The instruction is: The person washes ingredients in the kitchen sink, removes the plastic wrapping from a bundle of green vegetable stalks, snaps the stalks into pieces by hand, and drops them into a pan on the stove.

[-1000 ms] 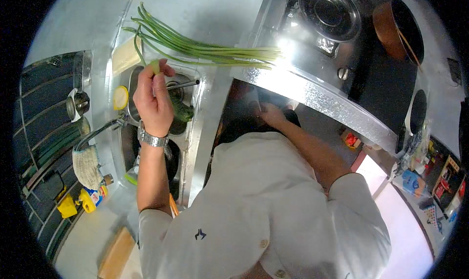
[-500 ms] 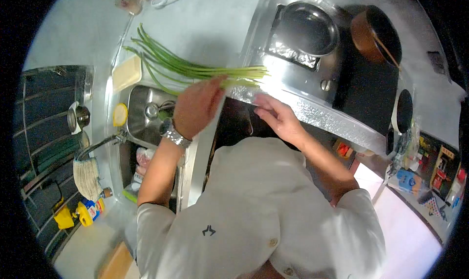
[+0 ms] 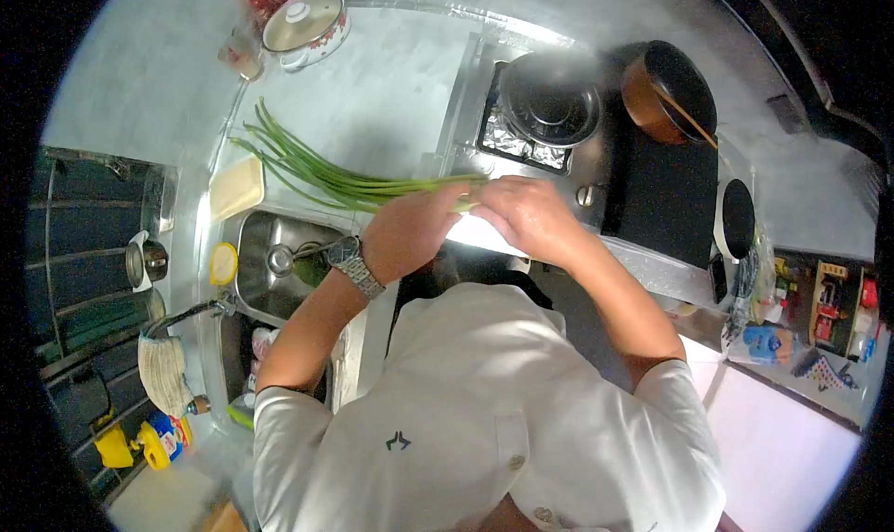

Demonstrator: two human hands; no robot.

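Observation:
A bunch of long, thin green stalks (image 3: 326,175) lies across the white counter, leaf tips to the left and paler ends toward the stove; their exact kind I cannot tell. My left hand (image 3: 414,234), with a metal watch (image 3: 354,266) on its wrist, is closed around the bunch near the pale ends. Right beside it, my right hand (image 3: 531,217) has its fingers curled over those ends, thumb close to the left fingertips. The hands hide part of the stalks. Below them the counter's front edge glares white.
At right is the stove, with a dark frying pan (image 3: 549,99) and a copper-coloured pot (image 3: 643,99) holding a stick. A lidded flowered pot (image 3: 307,29) stands at the back left. On the left, a sink (image 3: 251,276) adjoins a cream tray (image 3: 237,188).
My right hand has moved from open beside the counter edge up onto the stalk ends, next to my left hand. The view has shifted, bringing the lidded pot fully in.

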